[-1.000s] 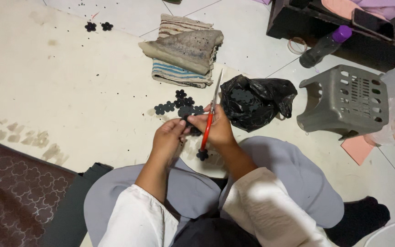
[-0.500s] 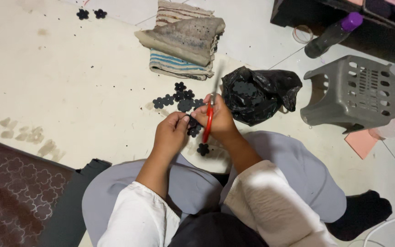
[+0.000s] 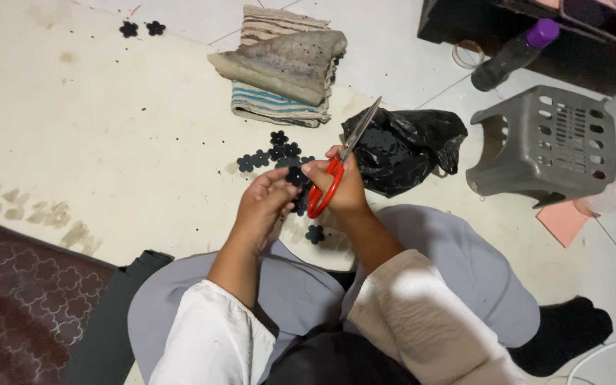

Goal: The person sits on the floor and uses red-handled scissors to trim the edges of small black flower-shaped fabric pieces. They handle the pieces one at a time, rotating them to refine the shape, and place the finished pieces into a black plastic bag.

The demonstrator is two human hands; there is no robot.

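- Scissors [image 3: 336, 167] with red handles sit in my right hand [image 3: 344, 189]; the grip is closed through the handle loops and the blades point up and away, toward the black plastic bag [image 3: 404, 146].
- My left hand [image 3: 265, 203] is just beside the right, fingers pinched on a small black flower-shaped cutout [image 3: 296, 176]; I cannot tell how much of the piece it covers.
- More black flower cutouts [image 3: 276, 151] lie in a loose cluster on the pale floor mat [image 3: 87, 128] just beyond my hands, and one lone cutout [image 3: 314, 233] rests near my knee.
- Two further cutouts [image 3: 142, 28] lie well apart at the far edge of the mat.
- A folded striped cloth [image 3: 283, 68] sits beyond the cluster.
- To the right I see a grey plastic stool [image 3: 547, 150] tipped on the tiled floor, with a dark bottle with a purple cap [image 3: 515, 50] behind it.
- A dark patterned rug [image 3: 16, 306] lies at my left.
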